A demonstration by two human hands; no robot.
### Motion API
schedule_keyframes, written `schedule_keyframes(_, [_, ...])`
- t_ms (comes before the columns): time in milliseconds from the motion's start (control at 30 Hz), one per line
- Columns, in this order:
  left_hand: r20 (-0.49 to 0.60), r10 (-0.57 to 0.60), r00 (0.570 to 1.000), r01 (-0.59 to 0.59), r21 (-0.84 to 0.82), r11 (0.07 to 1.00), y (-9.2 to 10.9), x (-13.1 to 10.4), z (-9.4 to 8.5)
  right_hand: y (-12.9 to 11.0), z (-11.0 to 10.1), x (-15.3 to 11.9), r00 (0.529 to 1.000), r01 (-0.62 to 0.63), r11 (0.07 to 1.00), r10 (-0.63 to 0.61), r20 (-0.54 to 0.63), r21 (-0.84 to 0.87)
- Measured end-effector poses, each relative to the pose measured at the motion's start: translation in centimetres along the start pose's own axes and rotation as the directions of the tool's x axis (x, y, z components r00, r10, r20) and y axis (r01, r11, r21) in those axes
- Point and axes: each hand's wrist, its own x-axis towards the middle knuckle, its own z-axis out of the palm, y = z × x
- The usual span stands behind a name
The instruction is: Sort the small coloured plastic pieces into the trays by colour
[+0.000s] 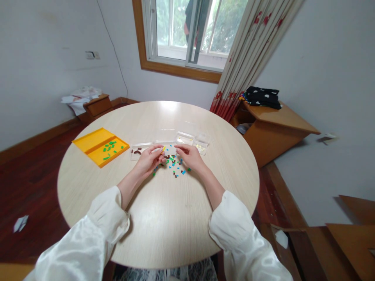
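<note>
My left hand (150,159) is closed in a pinch on a small yellow piece (164,148). My right hand (190,157) faces it a short way to the right, its fingertips pressed together; what they hold, if anything, is too small to make out. Below and between both hands lies a loose pile of small green, blue and brown pieces (176,171). Just beyond the fingers stands a clear plastic box (158,143) with a few blue pieces in it, partly hidden by my hands. Beside it, a clear box (134,157) holds brown pieces.
An open orange-yellow case (93,141) with several green pieces (109,146) lies at the left of the round table (164,218). Clear boxes with pale yellow pieces (200,147) stand behind my right hand. A tilted wooden cabinet (260,136) bearing dark cloth is beyond the table's right edge.
</note>
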Motion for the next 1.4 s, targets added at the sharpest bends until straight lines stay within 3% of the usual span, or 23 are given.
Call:
schedule_keyframes(100, [0.051,-0.02,0.998,0.018,0.036,0.999,-0.2,-0.1,0.0,-0.3,0.8,-0.2,0.994,-0.056,0.983,0.038,0.106,0.176])
schedule_keyframes(233, [0.065,-0.049,0.997,0.044,0.068,0.997,-0.3,-0.2,0.1,-0.8,1.2,-0.4,0.987,-0.074,0.964,0.035,0.155,0.257])
schedule_keyframes(533, [0.112,-0.11,0.988,0.093,0.146,0.985,-0.3,-0.1,-0.1,-1.1,1.6,-0.5,0.99,-0.094,0.938,0.051,0.135,0.335])
schedule_keyframes(800, [0.117,-0.155,0.981,0.137,0.148,0.979,-0.4,0.1,-0.4,-1.6,1.8,-0.6,0.998,-0.062,0.952,0.055,0.034,0.299])
schedule_keyframes(900, [0.114,-0.111,0.987,0.088,0.19,0.978,-0.6,0.1,-0.4,-1.6,1.9,-0.6,0.997,-0.057,0.956,0.042,0.058,0.287])
schedule_keyframes(1100, [0.07,0.102,0.992,-0.122,0.4,0.908,-1.0,0.0,-0.1,-1.4,1.8,-0.6,0.995,-0.09,0.956,0.072,0.074,0.28])
schedule_keyframes(1400, [0.072,0.143,0.987,-0.16,0.439,0.884,-1.1,0.1,-0.2,-1.6,1.7,-0.6,0.989,-0.126,0.945,0.094,0.118,0.301])
